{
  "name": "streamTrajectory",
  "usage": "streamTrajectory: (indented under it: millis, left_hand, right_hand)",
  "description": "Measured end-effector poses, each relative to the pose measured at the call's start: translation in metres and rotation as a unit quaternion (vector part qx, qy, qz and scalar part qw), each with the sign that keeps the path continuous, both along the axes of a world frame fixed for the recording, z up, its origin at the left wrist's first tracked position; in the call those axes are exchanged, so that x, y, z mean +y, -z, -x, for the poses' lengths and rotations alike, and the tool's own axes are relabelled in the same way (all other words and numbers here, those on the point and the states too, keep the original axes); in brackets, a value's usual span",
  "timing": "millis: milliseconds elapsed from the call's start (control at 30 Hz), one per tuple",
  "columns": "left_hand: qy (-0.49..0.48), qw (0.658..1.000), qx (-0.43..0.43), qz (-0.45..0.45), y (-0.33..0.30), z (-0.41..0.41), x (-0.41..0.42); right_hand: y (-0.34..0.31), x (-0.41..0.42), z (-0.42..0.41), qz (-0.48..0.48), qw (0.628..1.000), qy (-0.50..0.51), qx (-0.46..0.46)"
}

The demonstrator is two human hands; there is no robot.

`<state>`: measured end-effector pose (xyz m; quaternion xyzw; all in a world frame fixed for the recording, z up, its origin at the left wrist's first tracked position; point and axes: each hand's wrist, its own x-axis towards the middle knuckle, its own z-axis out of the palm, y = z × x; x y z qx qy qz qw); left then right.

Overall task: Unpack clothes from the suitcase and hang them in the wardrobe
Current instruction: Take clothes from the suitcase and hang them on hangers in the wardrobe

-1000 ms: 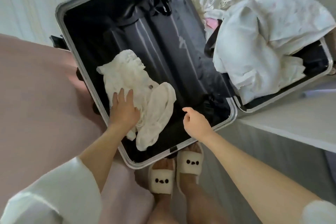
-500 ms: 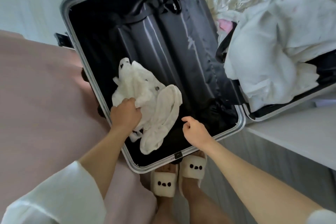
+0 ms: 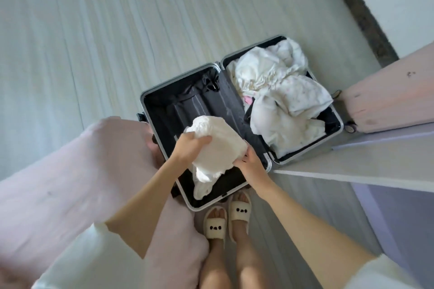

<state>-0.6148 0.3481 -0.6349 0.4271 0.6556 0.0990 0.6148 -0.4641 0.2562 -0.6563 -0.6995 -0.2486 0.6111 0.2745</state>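
1. We are gripping a crumpled white knitted garment (image 3: 217, 145) with our left hand (image 3: 189, 149), fingers curled into its top, above the open black-lined, silver-framed suitcase (image 3: 242, 124) on the pale wooden floor (image 3: 94, 42).
2. Our right hand (image 3: 250, 168) is holding the garment's lower right edge; its fingertips are tucked under the cloth, hiding how they lie.
3. The garment's tail is hanging into the left half.
4. A heap of white clothes (image 3: 281, 98) is filling the right half, covering its lining.
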Motion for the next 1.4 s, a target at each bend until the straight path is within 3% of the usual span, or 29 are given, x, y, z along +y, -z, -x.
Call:
streamTrajectory:
  millis: [200, 400, 567, 667, 767, 867, 1000, 1067, 1167, 1233, 1300, 1333, 1400]
  left_hand:
    - [0.047, 0.997, -0.066, 0.016, -0.115, -0.02, -0.039]
    - [0.283, 0.956, 0.005, 0.073, -0.167, -0.074, -0.11]
    - [0.383, 0.92, -0.009, 0.079, -0.193, -0.151, -0.169]
    - [0.386, 0.919, -0.034, 0.07, -0.206, -0.212, -0.212]
    - [0.371, 0.926, -0.057, -0.027, -0.221, -0.278, -0.253]
    - [0.266, 0.951, -0.141, -0.066, -0.246, -0.329, -0.281]
    - [0.198, 0.95, -0.196, -0.139, -0.286, -0.385, -0.306]
    - [0.203, 0.944, -0.196, -0.169, -0.303, -0.412, -0.314]
    - [0.264, 0.936, -0.171, -0.159, -0.317, -0.448, -0.32]
    - [0.357, 0.918, -0.092, -0.149, -0.323, -0.464, -0.318]
    - [0.474, 0.867, 0.012, -0.155, -0.334, -0.478, -0.319]
    - [0.511, 0.846, 0.028, -0.15, -0.342, -0.487, -0.32]
    - [0.538, 0.834, -0.026, -0.123, -0.353, -0.505, -0.322]
  right_hand:
    - [-0.107, -0.057, -0.017, -0.002, 1.0, 0.013, 0.01]
    - [-0.164, -0.147, -0.068, 0.055, 0.997, 0.062, 0.001]
    - [-0.198, -0.224, -0.137, 0.039, 0.984, 0.174, -0.001]
    - [-0.222, -0.273, -0.183, -0.002, 0.966, 0.254, -0.037]
    - [-0.243, -0.326, -0.235, -0.035, 0.955, 0.286, -0.067]
    - [-0.271, -0.377, -0.279, -0.042, 0.961, 0.252, -0.107]
    - [-0.286, -0.44, -0.33, 0.017, 0.963, 0.182, -0.197]
    - [-0.291, -0.462, -0.351, 0.013, 0.942, 0.223, -0.25]
    - [-0.318, -0.472, -0.381, -0.075, 0.877, 0.329, -0.342]
    - [-0.344, -0.464, -0.397, -0.116, 0.853, 0.329, -0.388]
    - [-0.37, -0.451, -0.415, -0.141, 0.855, 0.291, -0.406]
    - [-0.383, -0.444, -0.426, -0.151, 0.858, 0.266, -0.413]
    - [-0.405, -0.43, -0.441, -0.166, 0.866, 0.215, -0.42]
